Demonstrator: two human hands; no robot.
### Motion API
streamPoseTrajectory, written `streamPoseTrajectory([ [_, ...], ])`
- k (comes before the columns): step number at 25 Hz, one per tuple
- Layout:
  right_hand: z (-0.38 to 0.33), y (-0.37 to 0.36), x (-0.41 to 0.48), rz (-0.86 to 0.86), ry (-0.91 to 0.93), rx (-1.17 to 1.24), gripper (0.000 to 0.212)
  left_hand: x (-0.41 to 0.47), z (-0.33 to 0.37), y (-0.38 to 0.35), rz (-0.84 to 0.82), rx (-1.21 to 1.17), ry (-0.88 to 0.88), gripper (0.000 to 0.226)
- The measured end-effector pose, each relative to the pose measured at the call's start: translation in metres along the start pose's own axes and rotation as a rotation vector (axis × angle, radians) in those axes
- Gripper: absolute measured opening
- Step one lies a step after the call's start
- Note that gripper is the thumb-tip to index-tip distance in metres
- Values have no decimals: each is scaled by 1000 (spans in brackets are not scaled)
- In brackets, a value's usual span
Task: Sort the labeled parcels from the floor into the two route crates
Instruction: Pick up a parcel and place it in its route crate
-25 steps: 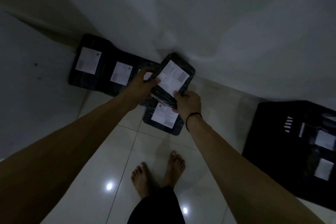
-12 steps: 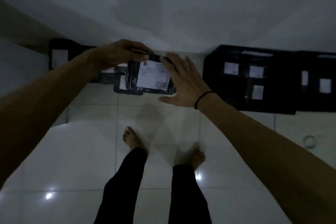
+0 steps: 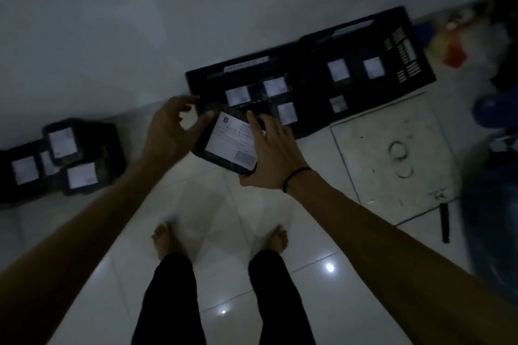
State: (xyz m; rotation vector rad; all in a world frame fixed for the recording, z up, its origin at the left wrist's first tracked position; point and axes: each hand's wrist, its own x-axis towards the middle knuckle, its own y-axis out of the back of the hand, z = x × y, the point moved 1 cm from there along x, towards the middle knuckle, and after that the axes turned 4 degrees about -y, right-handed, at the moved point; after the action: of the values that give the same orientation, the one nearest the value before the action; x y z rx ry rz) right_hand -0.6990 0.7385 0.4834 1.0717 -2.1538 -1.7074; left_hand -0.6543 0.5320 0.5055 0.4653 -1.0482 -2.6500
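I hold a black parcel [image 3: 228, 145] with a white label marked B above the tiled floor, just in front of the crates. My left hand [image 3: 173, 126] pinches its upper left corner. My right hand [image 3: 270, 154] lies over the label with the thumb under the lower edge. Two black crates stand against the wall: the left crate [image 3: 213, 73] and the right crate [image 3: 406, 47], both with labelled parcels inside. A pile of black labelled parcels [image 3: 70, 159] lies on the floor at the left.
A grey floor hatch [image 3: 392, 165] with a ring lies to the right of my hands. Blue objects [image 3: 490, 109] and coloured clutter [image 3: 454, 47] crowd the right edge. My bare feet [image 3: 165, 238] stand on glossy white tiles; a wall runs behind the crates.
I have turned right from the floor pile toward the crates, carrying the B parcel. My right hand, open beside it half a second ago, now grips it.
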Motion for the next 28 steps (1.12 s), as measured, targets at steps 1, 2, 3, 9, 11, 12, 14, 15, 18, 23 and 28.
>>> streamPoseTrajectory([
  [1,30,12,-13,10,-71,8,131,-5,18,-22,-8,71,-76,48],
  [2,61,23,-26,22,-147,15,130,-9,34,-43,-31,126,-145,49],
  [3,87,33,-37,28,-221,27,129,-11,49,-71,-84,92,-199,52],
  [9,211,61,-60,59,-534,133,131,54,152,-200,-403,-711,228,35],
  [11,244,65,-44,73,-583,163,130,85,172,-230,-423,-792,310,41],
  [12,260,66,-31,79,-594,166,130,103,181,-243,-409,-820,343,40],
  [14,293,65,-2,73,-616,173,130,142,186,-270,-386,-845,400,36],
  [15,309,63,13,66,-619,182,130,160,189,-281,-377,-852,415,34],
  [18,351,62,49,43,-593,187,128,205,194,-308,-382,-878,453,32],
  [23,399,81,83,2,-595,178,129,257,231,-330,-344,-891,512,25],
  [28,447,50,137,-91,-608,249,137,319,225,-381,-196,-722,512,18],
])
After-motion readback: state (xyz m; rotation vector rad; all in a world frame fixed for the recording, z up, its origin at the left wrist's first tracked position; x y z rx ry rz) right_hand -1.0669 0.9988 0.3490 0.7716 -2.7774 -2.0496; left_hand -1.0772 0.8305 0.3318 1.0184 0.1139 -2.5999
